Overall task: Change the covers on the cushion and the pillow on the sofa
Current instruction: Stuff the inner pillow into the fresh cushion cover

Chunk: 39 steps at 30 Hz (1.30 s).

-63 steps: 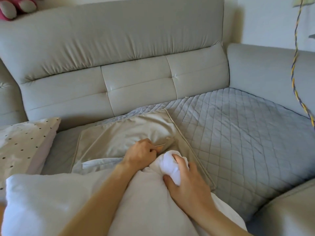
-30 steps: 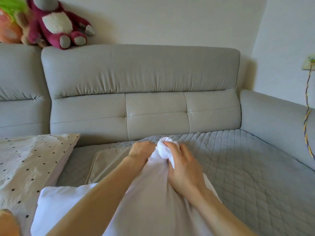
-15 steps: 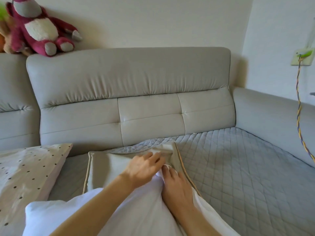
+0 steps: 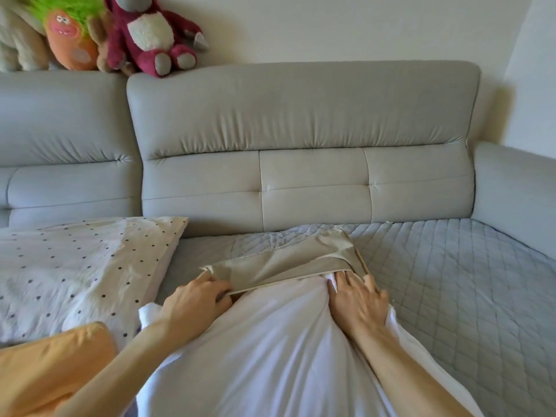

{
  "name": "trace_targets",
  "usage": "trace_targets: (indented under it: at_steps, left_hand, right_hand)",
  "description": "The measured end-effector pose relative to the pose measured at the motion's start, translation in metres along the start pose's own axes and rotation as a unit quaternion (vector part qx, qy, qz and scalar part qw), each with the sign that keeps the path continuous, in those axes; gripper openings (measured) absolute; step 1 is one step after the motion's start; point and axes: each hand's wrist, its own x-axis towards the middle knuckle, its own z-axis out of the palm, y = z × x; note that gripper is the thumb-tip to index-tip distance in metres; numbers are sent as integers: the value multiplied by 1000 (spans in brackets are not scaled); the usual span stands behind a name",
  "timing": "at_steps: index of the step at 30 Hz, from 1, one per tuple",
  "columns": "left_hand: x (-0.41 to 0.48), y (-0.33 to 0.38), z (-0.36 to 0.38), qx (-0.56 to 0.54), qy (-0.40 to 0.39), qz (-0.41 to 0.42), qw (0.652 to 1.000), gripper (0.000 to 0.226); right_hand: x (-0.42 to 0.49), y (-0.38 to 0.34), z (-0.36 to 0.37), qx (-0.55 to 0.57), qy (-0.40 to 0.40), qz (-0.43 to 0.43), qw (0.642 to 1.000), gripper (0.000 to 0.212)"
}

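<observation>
A white cushion insert (image 4: 270, 350) lies lengthwise in front of me on the sofa seat. Its far end sits at the mouth of a beige cover (image 4: 288, 263) spread on the quilted seat pad. My left hand (image 4: 195, 299) pinches the lower left edge of the cover's opening. My right hand (image 4: 355, 299) presses with straight fingers on the insert's far corner, fingertips just under the cover's edge. A white pillow with black dots (image 4: 78, 272) lies on the seat to the left.
The grey sofa backrest (image 4: 301, 139) rises behind the cover, and the armrest (image 4: 517, 188) is at the right. Plush toys (image 4: 150, 34) sit on top of the backrest at the left. An orange fabric piece (image 4: 45, 371) lies at the lower left. The quilted grey seat pad (image 4: 451, 290) stretches to the right.
My left hand has shifted left along the cover's opening and pulled it wider. My right hand has pushed the insert's corner further under the cover's edge. The view has swung left.
</observation>
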Motion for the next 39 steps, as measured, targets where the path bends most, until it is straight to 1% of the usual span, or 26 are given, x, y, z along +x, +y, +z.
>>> trace_targets:
  at_steps: [1, 3, 4, 5, 6, 8, 10, 12, 14, 16, 17, 18, 19, 21, 22, 23, 24, 26, 27, 28, 29, 31, 32, 34, 36, 39]
  left_hand:
    - [-2, 7, 6, -25, -10, -13, 1000, 26]
    - [-12, 22, 20, -49, 3, -43, 998, 26]
    - [-19, 29, 26, -54, 17, -58, 997, 25]
    - [-26, 33, 31, -62, 34, -73, 995, 23]
    - [-32, 36, 35, -72, 47, -89, 992, 22]
    - [-40, 40, 36, -85, 75, -108, 988, 22]
    - [-46, 42, 37, -88, 94, -122, 984, 25]
    - [-50, 44, 36, -86, 102, -135, 982, 27]
    - [-56, 42, 36, -89, 112, -138, 980, 27]
    - [-61, 40, 36, -91, 111, -132, 981, 26]
    - [-63, 40, 36, -92, 110, -126, 982, 25]
    - [-64, 42, 36, -92, 107, -121, 983, 24]
    - [-64, 44, 36, -93, 106, -114, 983, 22]
    - [-62, 49, 35, -98, 99, -105, 985, 17]
    - [-61, 49, 34, -101, 95, -105, 985, 15]
    - [-60, 48, 34, -104, 94, -106, 984, 14]
    - [-60, 46, 34, -107, 95, -107, 984, 15]
    - [-61, 41, 32, -110, 101, -108, 983, 19]
    - [-62, 40, 30, -107, 104, -107, 983, 21]
    - [-62, 39, 27, -98, 105, -102, 984, 22]
    - [-62, 37, 22, -83, 106, -90, 987, 23]
    - [-60, 29, 6, -45, 110, -61, 991, 21]
    - [-60, 21, -6, -31, 115, -49, 992, 21]
    - [-63, 1, -29, -6, 119, -35, 992, 23]
    - [-72, -12, -40, 18, 135, -32, 990, 22]
    - [-90, 6, -36, -4, 165, -48, 985, 20]
  right_hand:
    - [3, 3, -6, 12, -76, 16, 997, 45]
    - [11, 12, -22, 87, -211, 42, 973, 59]
    - [15, 17, -28, 127, -251, 49, 958, 63]
    - [16, 21, -32, 146, -271, 49, 950, 66]
    - [16, 23, -34, 147, -270, 48, 950, 67]
    - [8, 20, -33, 124, -218, 31, 968, 63]
    - [-6, 8, -33, 71, -116, -18, 991, 56]
    - [-18, 1, -36, 4, -31, -52, 998, 47]
    - [-28, -2, -46, -21, 49, -54, 997, 37]
    - [-45, -7, -63, 37, 152, -58, 986, 34]
    - [-56, -12, -72, 84, 208, -64, 972, 36]
    - [-72, -21, -81, 130, 242, -81, 958, 39]
    - [-89, -33, -90, 172, 238, -103, 950, 43]
    - [-125, -64, -101, 219, 157, -171, 948, 52]
    - [-141, -79, -102, 209, 112, -210, 949, 54]
    - [-155, -93, -97, 177, 58, -245, 951, 57]
    - [-164, -104, -93, 129, -15, -262, 956, 65]
    - [-169, -120, -79, 34, -165, -223, 960, 90]
    - [-166, -125, -76, 7, -197, -198, 960, 97]
    - [-163, -126, -69, -8, -196, -179, 964, 97]
    - [-158, -126, -68, -14, -172, -173, 970, 86]
    - [-148, -116, -67, -14, -86, -205, 975, 52]
    - [-143, -107, -70, -5, -43, -226, 973, 42]
    - [-129, -82, -84, -12, -5, -237, 971, 35]
    - [-110, -51, -95, -52, 10, -197, 979, 32]
    - [-88, -11, -105, -67, 85, -125, 986, 22]
